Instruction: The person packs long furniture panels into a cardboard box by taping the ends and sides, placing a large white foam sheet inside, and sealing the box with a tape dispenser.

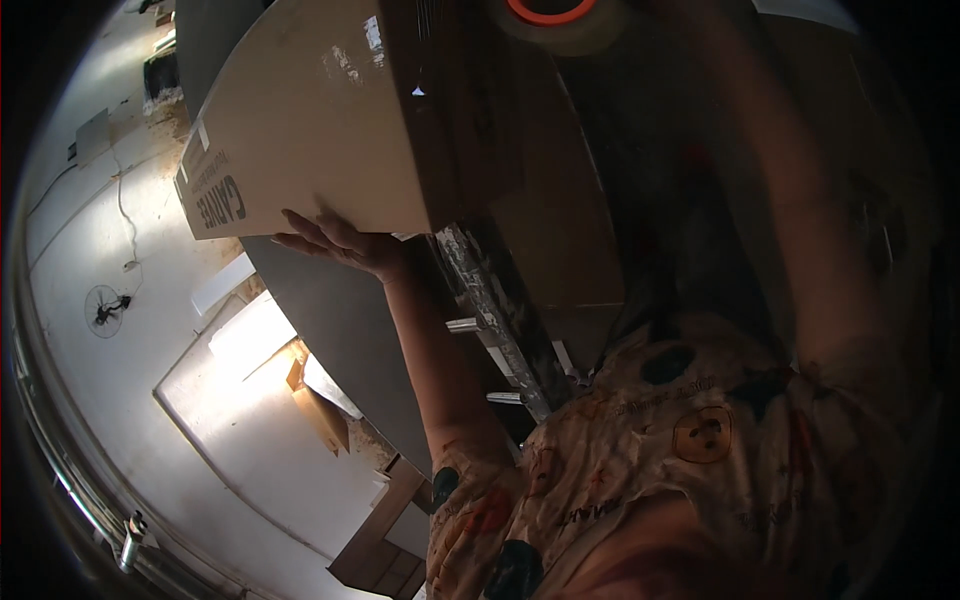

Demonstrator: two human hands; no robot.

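A large brown cardboard box (310, 140) with dark print and shiny tape patches fills the upper left. My left hand (348, 243) rests against its lower edge, fingers stretched out and spread along the cardboard. At the top edge shows a roll of tape (552, 16) with an orange core, partly cut off. My right forearm (785, 170) reaches up through deep shadow on the right toward that roll. Darkness and the picture's edge hide the right fingers, so whether they touch the roll cannot be made out.
A scuffed metal post (490, 310) with short bars stands beside my left arm. Below the box is a dark grey panel (340, 330). Farther left lie a cardboard piece (320, 410) and a brown carton (380, 535); a fan (105, 310) is by the pale surface.
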